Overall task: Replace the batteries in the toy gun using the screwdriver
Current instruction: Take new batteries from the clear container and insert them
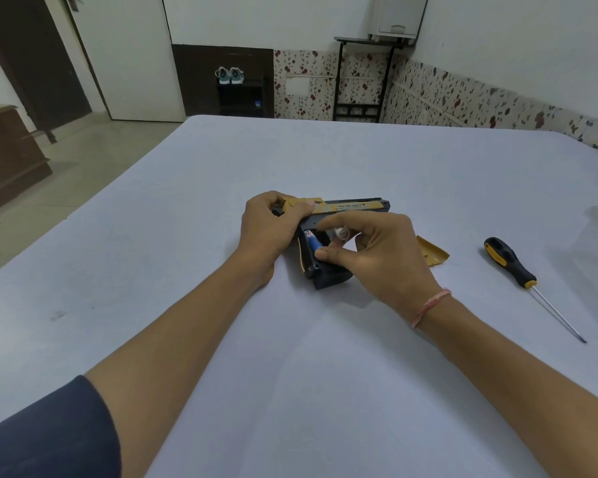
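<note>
A black and gold toy gun (353, 205) lies on its side on the pale blue sheet (290, 339), its grip toward me. My left hand (273, 225) grips its rear end. The grip's battery bay is uncovered, and a blue battery (312, 242) sits inside it. My right hand (377, 253) hovers over the bay, pinching a silver-ended battery (340, 232) between its fingers, thumb resting by the blue battery. The gold battery cover (432, 251) lies just right of my right hand. A black and yellow screwdriver (518, 270) lies further right, tip pointing toward me.
The sheet covers a wide flat bed that fills most of the view. A wooden cabinet (7, 157) stands left of the bed, and a black rack with shoes (230, 75) stands against the far wall. A black stand (363, 81) is at the back right.
</note>
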